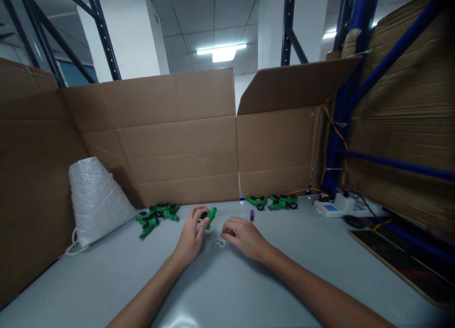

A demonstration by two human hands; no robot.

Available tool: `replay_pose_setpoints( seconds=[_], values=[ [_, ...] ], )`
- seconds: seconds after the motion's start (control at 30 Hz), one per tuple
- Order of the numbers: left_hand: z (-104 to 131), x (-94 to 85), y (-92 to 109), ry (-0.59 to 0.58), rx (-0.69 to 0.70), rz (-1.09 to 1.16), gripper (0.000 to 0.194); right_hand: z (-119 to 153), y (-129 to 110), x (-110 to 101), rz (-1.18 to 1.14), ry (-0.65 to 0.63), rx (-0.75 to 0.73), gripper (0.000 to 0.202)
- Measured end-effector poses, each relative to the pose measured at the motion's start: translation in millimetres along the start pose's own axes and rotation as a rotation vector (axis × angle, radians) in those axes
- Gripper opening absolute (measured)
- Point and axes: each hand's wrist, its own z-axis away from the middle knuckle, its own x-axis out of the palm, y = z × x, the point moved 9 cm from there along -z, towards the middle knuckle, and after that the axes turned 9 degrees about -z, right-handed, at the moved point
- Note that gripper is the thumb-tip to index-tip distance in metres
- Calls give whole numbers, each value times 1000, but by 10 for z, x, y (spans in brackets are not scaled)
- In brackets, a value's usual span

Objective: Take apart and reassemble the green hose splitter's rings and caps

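Observation:
My left hand (192,234) is closed around a green toy vehicle (212,217) with a dark part, held just above the table. To its right, my right hand (245,238) has its fingertips pinched together; what lies between them, if anything, is too small to name. Between the hands, small white rings (222,243) lie on the tabletop. Just beyond my right hand is a small screwdriver (252,215) with a red and blue handle. Several green and black toy vehicles (156,216) are grouped left of my left hand.
Two green toy vehicles with black wheels (282,202) stand by the back cardboard wall (185,152). A white wrapped bundle (97,200) sits at the left. On the right are a power strip (330,209), cables, a dark flat panel (401,266) and a blue metal frame (334,157).

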Motion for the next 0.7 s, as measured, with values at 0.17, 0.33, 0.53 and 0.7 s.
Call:
replay_pose_setpoints(
  seconds=[0.17,0.33,0.53,0.7],
  values=[
    [15,130,-193,-14,-195,305,42,10,10,16,28,-17,-8,12],
    [80,417,-379,-99,-476,811,61,16,-30,7,75,-36,-38,26],
    [98,460,-280,-136,-541,948,64,15,-63,3,10,-29,-25,13],
    [103,423,-144,-153,-520,960,51,6,-31,-20,-57,3,-2,12]
  ],
)
